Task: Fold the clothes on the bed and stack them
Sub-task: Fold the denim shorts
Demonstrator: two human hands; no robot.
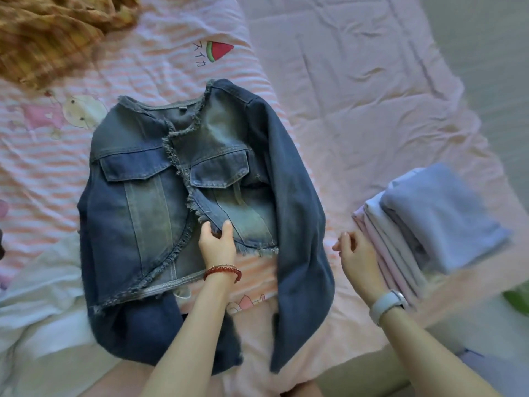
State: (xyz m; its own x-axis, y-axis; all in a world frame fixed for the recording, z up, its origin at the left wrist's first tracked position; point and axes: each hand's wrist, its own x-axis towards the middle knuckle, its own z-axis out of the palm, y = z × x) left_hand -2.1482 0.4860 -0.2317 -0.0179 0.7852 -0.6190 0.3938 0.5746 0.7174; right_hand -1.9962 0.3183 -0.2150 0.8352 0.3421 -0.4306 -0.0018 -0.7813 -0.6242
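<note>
A cropped denim jacket (pixel 148 179) with frayed edges lies front up on the pink striped bed sheet (pixel 171 61), its right sleeve (pixel 297 202) stretched down toward me. My left hand (pixel 216 243), with a red bead bracelet, pinches the lower frayed edge of the jacket's right front panel. Just right of that sleeve, my right hand (pixel 356 253), with a pale watch on the wrist, hovers loosely curled and holds nothing. A stack of folded pale blue and pink clothes (pixel 429 222) sits at the right of the bed.
A crumpled brown plaid garment (pixel 48 32) lies at the top left. A white quilt (pixel 37 296) bunches at the lower left. Plain pink sheet (pixel 357 90) spreads at the upper right, with the bed's edge beyond it. A green object (pixel 516 299) shows at the right edge.
</note>
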